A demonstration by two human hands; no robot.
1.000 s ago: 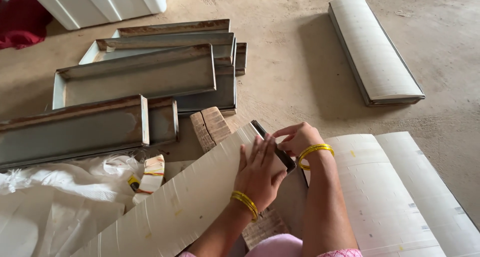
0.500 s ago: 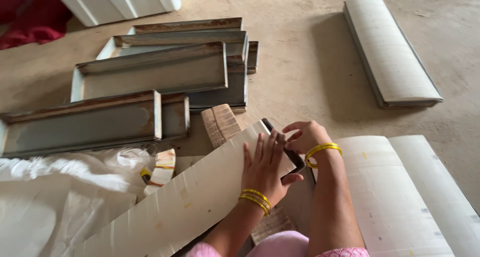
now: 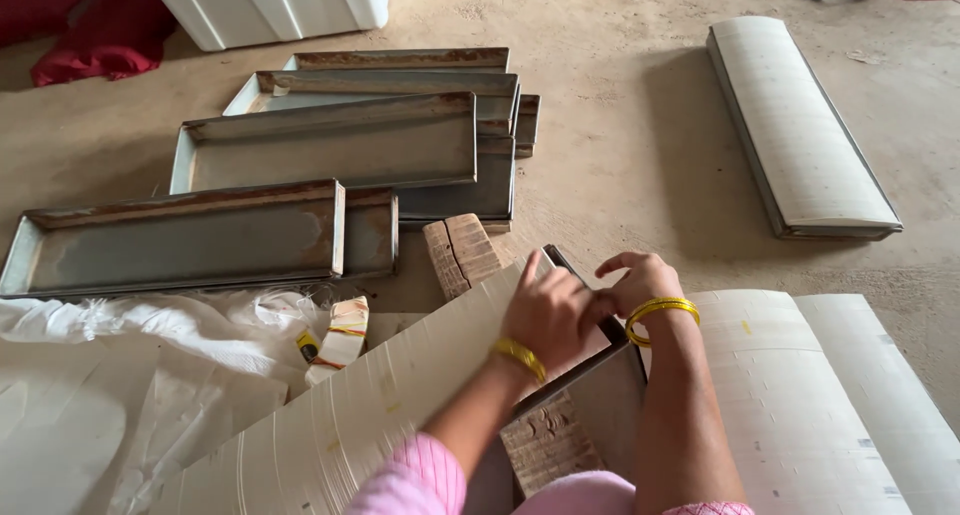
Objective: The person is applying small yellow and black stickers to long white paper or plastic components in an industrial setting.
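Left hand [image 3: 548,313] flat, fingers together, pressing cream sheet [image 3: 370,405] on metal tray [image 3: 590,350], right hand [image 3: 640,280] pinching tray edge, empty trays [image 3: 330,155] at 11 o'clock on floor [image 3: 620,155]

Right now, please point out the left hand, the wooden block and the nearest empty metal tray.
left hand [image 3: 548,315], head view, back of hand.
wooden block [image 3: 460,253], head view, top face.
metal tray [image 3: 180,240], head view, inner floor.
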